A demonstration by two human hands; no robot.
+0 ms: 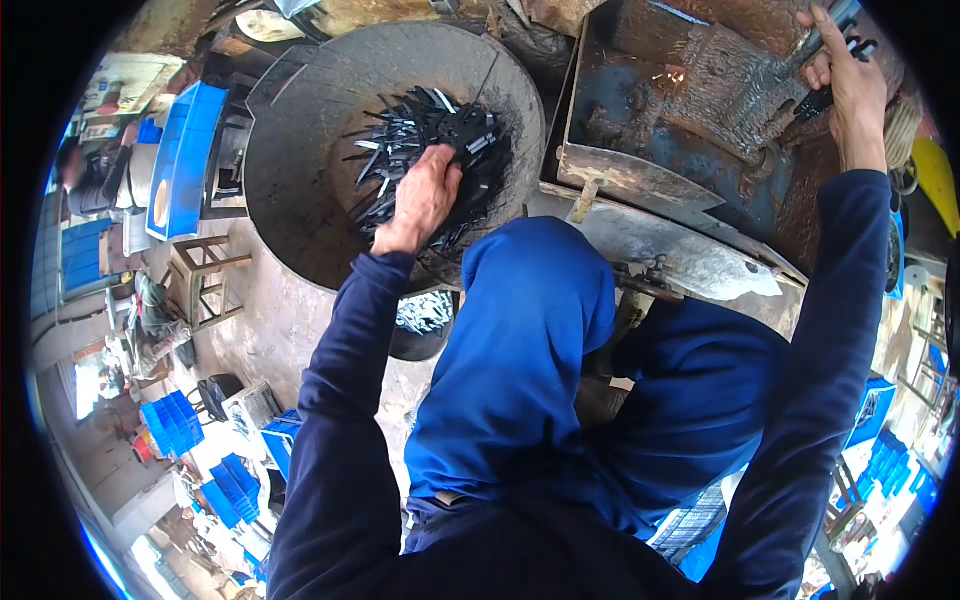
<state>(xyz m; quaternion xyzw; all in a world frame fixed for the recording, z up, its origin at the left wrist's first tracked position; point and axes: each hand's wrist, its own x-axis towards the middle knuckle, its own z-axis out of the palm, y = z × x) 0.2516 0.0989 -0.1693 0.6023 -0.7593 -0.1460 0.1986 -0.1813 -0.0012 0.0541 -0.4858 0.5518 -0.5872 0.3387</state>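
A heap of thin dark metal strips (405, 135), some with bright faces, lies in a wide round metal pan (300, 150) in front of me on the left. My left hand (424, 195) rests at the heap's near side. Its fingers curl down among the strips, and whatever they pinch is hidden. At the upper right, my right hand (850, 90) is closed around a dark handle-like part, with black ends showing beside the fingers. This hand is at the far side of a wet, rusty machine bed (725, 90), where small orange sparks or glints show.
A metal guard plate (640, 175) edges the machine bed, close to my knees. Below the pan stands a container of shiny small pieces (424, 312). A wooden stool (208, 275) and a blue bin (187, 160) are at left. Another person (95, 180) is at the far left.
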